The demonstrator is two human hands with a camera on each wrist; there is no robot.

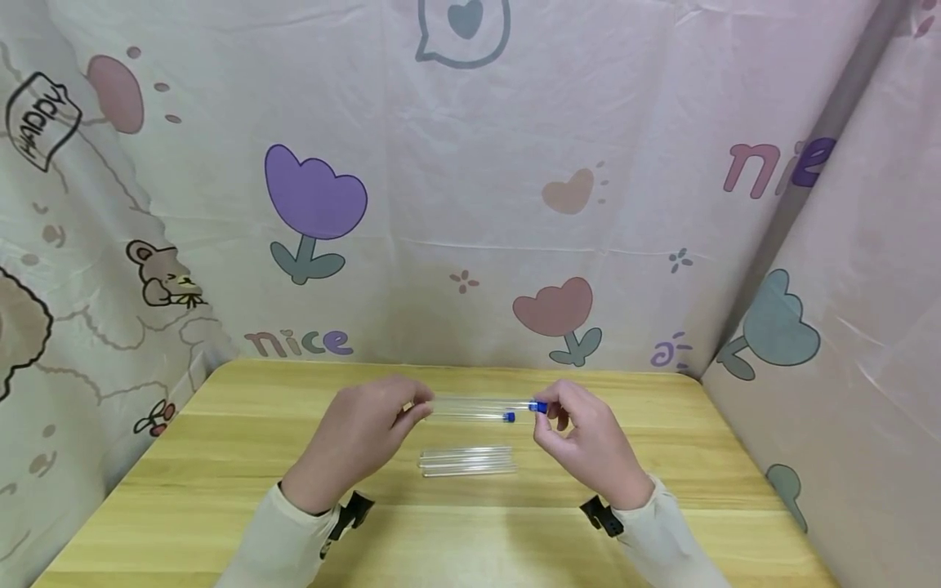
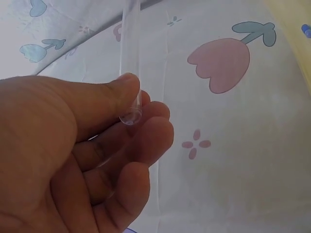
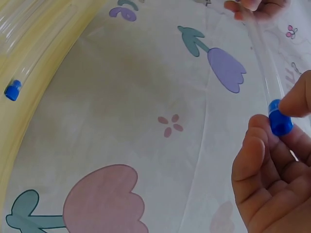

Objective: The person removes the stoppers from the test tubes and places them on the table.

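Observation:
Held level above the table is a clear test tube (image 1: 481,403), with one hand at each end. My left hand (image 1: 371,416) pinches its rounded end between thumb and fingers, as the left wrist view shows close up. At the other end my right hand (image 1: 584,441) pinches the blue cap (image 3: 280,121), which sits on the tube's mouth. Another test tube with a blue cap (image 1: 510,417) lies on the table just below the held one in the head view. Nearer to me, several clear tubes (image 1: 468,462) without caps lie side by side between my forearms.
The wooden table (image 1: 279,425) reaches back to a pale printed curtain (image 1: 441,204), which also hangs along the left and right sides. Dark wrist mounts (image 1: 603,517) stick out from both sleeves.

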